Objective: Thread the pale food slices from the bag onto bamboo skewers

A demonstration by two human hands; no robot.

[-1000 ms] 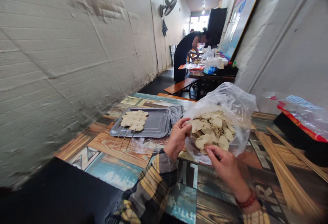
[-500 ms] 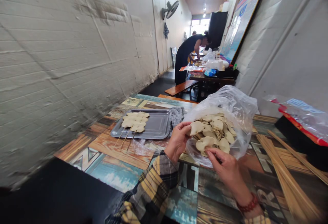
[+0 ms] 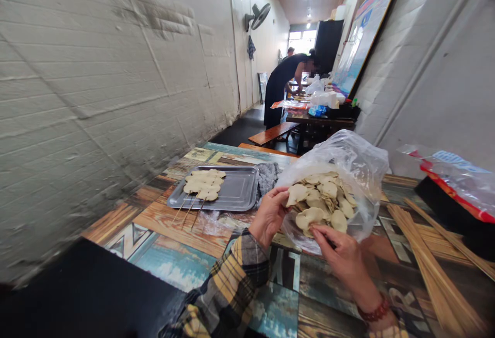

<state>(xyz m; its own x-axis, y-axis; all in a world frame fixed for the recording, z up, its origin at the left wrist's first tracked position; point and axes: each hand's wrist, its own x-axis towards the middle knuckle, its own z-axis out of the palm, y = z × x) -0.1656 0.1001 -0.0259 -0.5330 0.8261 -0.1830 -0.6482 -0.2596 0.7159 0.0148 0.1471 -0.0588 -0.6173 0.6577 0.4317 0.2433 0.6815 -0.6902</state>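
My left hand [image 3: 271, 213] pinches the edge of a thin pale food slice [image 3: 297, 195] at the mouth of a clear plastic bag [image 3: 369, 160]. Inside the bag lies a heap of similar round slices [image 3: 328, 188]. My right hand [image 3: 342, 249] is closed, thumb and finger pinched at the lower edge of another pale slice [image 3: 308, 217]; whether a skewer is between the fingers cannot be made out. Left of the bag, a grey metal tray [image 3: 242, 186] bears several slices threaded on skewers [image 3: 204, 183], their stick ends jutting over the near rim.
Bundled bamboo skewers [image 3: 419, 255] lie at the right, beside a black container [image 3: 436, 201] under red-and-clear packaging [image 3: 460, 178]. Grey crumpled material [image 3: 267, 175] sits between tray and bag. Farther back, a person in dark clothing [image 3: 284, 83] bends over another table [image 3: 309, 117].
Both hands stay almost where they were, with the same pinches on the slices. The view has shifted very slightly.
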